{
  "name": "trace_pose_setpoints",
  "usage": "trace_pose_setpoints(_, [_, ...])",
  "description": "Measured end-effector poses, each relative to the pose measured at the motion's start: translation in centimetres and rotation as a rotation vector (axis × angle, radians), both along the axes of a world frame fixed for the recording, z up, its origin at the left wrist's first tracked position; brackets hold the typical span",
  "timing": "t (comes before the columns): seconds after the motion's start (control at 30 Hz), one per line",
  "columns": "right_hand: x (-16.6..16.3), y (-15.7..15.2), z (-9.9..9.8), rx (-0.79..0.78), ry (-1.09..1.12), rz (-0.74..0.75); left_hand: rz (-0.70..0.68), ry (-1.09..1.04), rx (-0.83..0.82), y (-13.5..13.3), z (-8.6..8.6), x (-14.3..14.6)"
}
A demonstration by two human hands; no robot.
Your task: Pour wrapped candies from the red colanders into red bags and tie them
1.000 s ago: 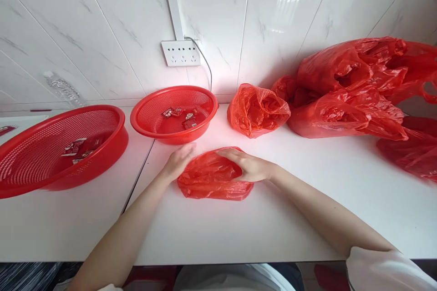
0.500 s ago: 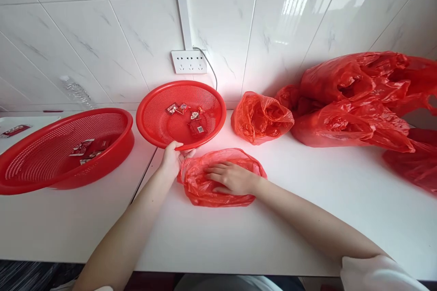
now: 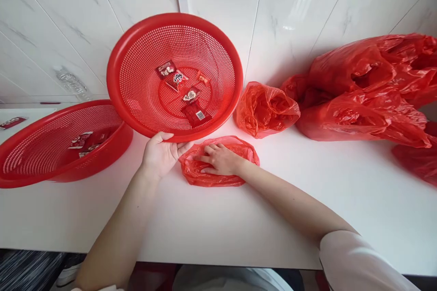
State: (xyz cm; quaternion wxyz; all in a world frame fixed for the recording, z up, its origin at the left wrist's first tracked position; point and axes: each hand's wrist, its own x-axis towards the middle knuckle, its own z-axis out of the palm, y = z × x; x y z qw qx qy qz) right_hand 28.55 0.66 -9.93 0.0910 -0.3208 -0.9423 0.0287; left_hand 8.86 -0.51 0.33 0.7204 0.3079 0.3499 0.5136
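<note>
My left hand (image 3: 163,153) grips the near rim of a round red plastic basket (image 3: 136,118), thumb on the inside and fingers beneath. The basket is raised and tilted toward me. Several small wrapped snack packets (image 3: 177,79) lie on its mesh bottom, along with a dark red packet (image 3: 197,114) that bears a barcode. Just below it, an open red plastic bag (image 3: 218,181) rests on the white table (image 3: 205,227). My right hand (image 3: 220,159) lies in the bag's mouth with fingers spread, pressing on the plastic.
A second red basket (image 3: 119,157) with a few packets stands at left, near a clear bottle (image 3: 71,82). To the right are a small open red bag (image 3: 268,111) and a heap of larger red bags (image 3: 368,95) against the tiled wall (image 3: 218,0).
My left hand has lifted the basket off the table and tipped it toward me, over the far side of the bag. My right hand stays in the bag's mouth.
</note>
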Motion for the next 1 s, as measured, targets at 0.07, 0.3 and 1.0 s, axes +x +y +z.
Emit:
trace_pose_setpoints(0.07, [-0.1, -0.3, 0.1, -0.011, -0.009, -0.014, 0.018, 0.008, -0.04, -0.2, -0.4, 0.6])
trace_pose_setpoints(0.3, [2.1, -3.0, 4.9, -0.195, 0.098, 0.046, 0.039, 0.102, -0.045, 1.4, -5.4, 0.6])
trace_pose_setpoints(1.0, [1.8, 5.7, 3.7, -0.162, -0.028, -0.402, -0.07, 0.082, -0.062, 1.0, -8.6, 1.0])
